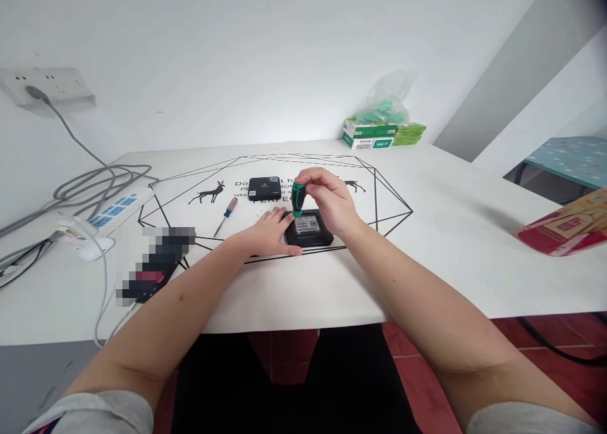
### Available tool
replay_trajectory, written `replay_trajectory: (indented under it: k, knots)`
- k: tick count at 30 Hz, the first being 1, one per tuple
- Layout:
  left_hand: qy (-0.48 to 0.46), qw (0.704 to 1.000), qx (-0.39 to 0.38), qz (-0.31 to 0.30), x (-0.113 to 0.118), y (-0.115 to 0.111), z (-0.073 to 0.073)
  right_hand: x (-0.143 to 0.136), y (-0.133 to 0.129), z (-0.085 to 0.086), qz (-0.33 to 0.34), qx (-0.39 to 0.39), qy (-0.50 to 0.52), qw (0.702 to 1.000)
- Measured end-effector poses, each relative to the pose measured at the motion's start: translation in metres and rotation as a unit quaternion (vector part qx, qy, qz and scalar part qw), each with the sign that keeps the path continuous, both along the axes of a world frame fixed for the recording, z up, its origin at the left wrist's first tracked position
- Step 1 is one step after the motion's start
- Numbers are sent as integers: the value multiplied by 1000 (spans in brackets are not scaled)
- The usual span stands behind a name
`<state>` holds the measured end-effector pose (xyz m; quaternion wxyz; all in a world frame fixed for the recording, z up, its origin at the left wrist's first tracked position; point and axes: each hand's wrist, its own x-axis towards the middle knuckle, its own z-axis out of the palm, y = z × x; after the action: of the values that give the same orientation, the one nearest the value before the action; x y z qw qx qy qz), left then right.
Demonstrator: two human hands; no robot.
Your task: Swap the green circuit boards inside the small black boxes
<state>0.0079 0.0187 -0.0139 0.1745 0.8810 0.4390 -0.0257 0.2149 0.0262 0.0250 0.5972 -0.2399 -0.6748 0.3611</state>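
A black square device (323,236) with a labelled metal part inside lies on the white table. My right hand (332,200) grips a green and black screwdriver (298,198) upright, its lower end over the upper left of the label. My left hand (270,233) rests against the device's left side, fingers spread, the thumb along its front edge. Behind them lies a black square cover (264,188) with small stickers. A second screwdriver (231,207), with a red and blue handle, lies to the left of the cover.
At the left are a power strip (116,211), grey cables and a partly pixelated dark phone-like object (164,263). Green and white boxes (368,130) with a plastic bag stand at the back right. A red and yellow package (564,228) lies at the right edge.
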Motion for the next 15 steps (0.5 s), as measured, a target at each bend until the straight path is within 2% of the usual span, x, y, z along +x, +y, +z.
replay_trajectory:
  k: [5, 10, 12, 15]
  knots:
    - [-11, 1000, 13, -7, -1, 1, -3, -1, -2, 1, 61, -42, 39, 996]
    - [-15, 1000, 13, -5, -2, 2, -5, -5, -6, 1, 97, -107, 34, 989]
    - [-18, 1000, 17, -6, -1, 2, -5, -5, -7, 2, 101, -108, 33, 988]
    - [-5, 1000, 16, -10, 0, 1, -3, -2, -8, 3, 81, -63, 26, 994]
